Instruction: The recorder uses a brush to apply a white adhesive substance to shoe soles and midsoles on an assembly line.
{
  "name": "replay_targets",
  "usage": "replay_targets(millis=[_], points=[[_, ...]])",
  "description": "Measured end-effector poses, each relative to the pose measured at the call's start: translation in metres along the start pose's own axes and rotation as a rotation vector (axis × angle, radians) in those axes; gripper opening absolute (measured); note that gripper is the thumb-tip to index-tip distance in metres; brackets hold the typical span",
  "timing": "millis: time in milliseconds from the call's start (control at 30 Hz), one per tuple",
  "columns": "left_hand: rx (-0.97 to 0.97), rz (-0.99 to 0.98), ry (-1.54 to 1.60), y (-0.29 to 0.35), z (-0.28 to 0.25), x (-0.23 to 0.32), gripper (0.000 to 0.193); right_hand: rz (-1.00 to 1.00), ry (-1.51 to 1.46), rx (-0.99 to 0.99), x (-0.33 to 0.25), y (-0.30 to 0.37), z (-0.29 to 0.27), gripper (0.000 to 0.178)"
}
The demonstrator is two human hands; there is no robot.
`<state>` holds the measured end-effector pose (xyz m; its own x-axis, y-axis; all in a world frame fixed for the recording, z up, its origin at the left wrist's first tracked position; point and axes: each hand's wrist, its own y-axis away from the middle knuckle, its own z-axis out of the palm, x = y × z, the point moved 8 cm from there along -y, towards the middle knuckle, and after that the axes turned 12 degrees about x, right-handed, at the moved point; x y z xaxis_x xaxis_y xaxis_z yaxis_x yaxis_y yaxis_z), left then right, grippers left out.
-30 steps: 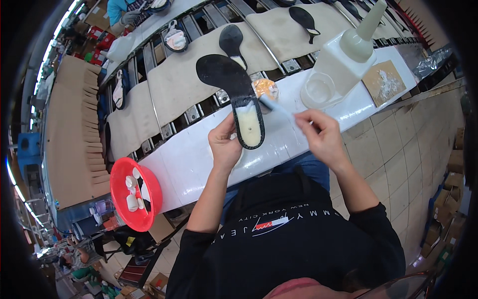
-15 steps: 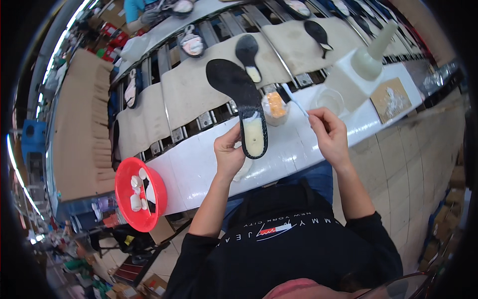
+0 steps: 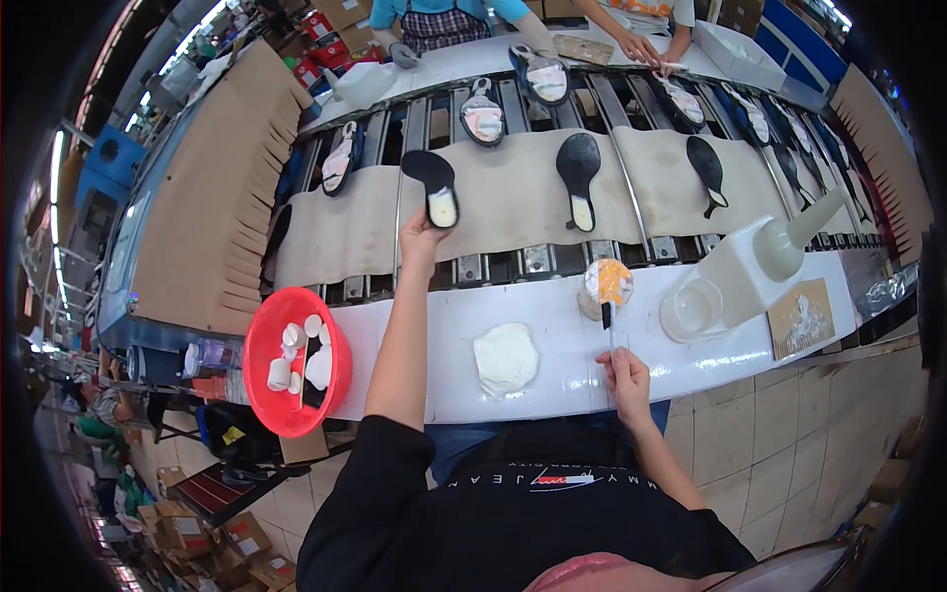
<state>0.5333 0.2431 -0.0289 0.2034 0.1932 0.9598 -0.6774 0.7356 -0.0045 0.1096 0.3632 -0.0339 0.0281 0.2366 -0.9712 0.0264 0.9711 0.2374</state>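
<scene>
My left hand (image 3: 420, 239) reaches out over the conveyor and grips a black shoe sole (image 3: 431, 180) by its heel end, where a cream pad shows. The sole is at the conveyor's beige mat (image 3: 508, 212); I cannot tell whether it touches it. My right hand (image 3: 625, 379) is closed on the pale handle of a small brush (image 3: 614, 339), black bristles pointing away from me. Those bristles are close to an orange-and-white smeared jar (image 3: 607, 284) on the white table (image 3: 434, 370). Between my arms a folded white cloth (image 3: 506, 360) lies on the table.
A red basin (image 3: 340, 380) with white round pieces stands at the left. To the right are a clear cup (image 3: 692, 308), a white nozzle bottle (image 3: 750, 261) and a smeared cardboard piece (image 3: 801, 318). Several soles and shoes ride the rollers; two co-workers' hands are across the conveyor.
My left hand has carried the sole away from me, from above the table to the conveyor. My right hand has come nearer my body, and the brush bristles now point away. The view has shifted.
</scene>
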Motion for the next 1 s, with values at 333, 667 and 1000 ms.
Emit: replay_targets(millis=[333, 667, 1000], points=[[0.167, 0.039, -0.394, -0.021, -0.08, -0.085, 0.047, -0.267, 0.135, -0.021, 0.007, 0.001, 0.008, 0.04], [0.2, 0.179, -0.637, -0.025, -0.09, -0.067, 0.072, -0.214, 0.09, -0.045, 0.013, 0.003, 0.013, 0.048], [0.178, 0.076, -0.474, -0.02, -0.076, -0.069, 0.085, -0.24, 0.017, -0.039, -0.001, -0.018, 0.055, 0.047]])
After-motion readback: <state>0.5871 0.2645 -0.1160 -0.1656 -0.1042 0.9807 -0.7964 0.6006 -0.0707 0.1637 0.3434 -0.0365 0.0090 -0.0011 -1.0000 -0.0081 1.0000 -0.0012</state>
